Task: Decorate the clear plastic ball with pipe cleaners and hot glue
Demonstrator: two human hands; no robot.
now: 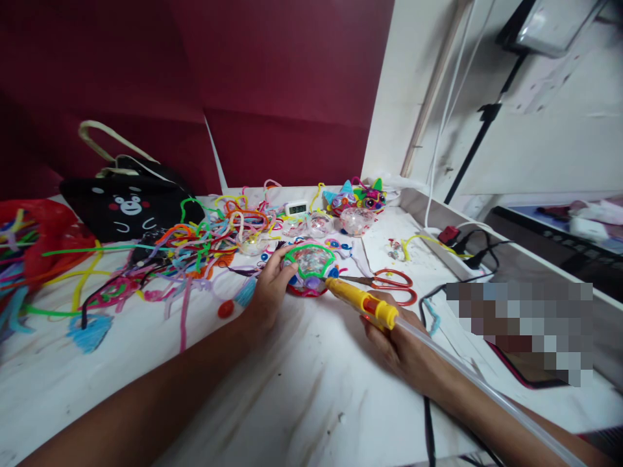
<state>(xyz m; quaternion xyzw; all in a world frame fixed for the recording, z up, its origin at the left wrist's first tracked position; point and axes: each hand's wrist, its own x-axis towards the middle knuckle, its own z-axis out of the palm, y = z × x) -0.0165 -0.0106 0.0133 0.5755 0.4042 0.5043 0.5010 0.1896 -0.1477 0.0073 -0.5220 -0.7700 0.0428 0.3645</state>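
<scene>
While the left hand [272,283] grips the left edge of a round craft piece [314,263], thumb on top and fingers bent around the side, the right hand [402,338] is closed around a yellow glue gun [360,300]. On my feed the craft piece sits at the center of the frame, resting on the white marbled counter [296,389]; I make out a green outline, a clear, glittery middle and purple bits along its near edge. The gun's nozzle points at its lower right side, though I cannot tell whether it touches. A long translucent glue stick [467,374] runs from the back of the gun toward the lower right corner. Just beyond the gun, right of center, I have orange-handled scissors [377,284]. A tangle of colored pipe cleaners [214,243] spreads across the left of the frame, with a red plastic bag [61,237] at the far left and a black bag with a bear face [131,207] behind. Above the craft piece stands a small digital clock [296,208], and to its right I see a decorated blue-eared figure [341,198]. A white power strip [450,256] with black plugs lies right of center.
</scene>
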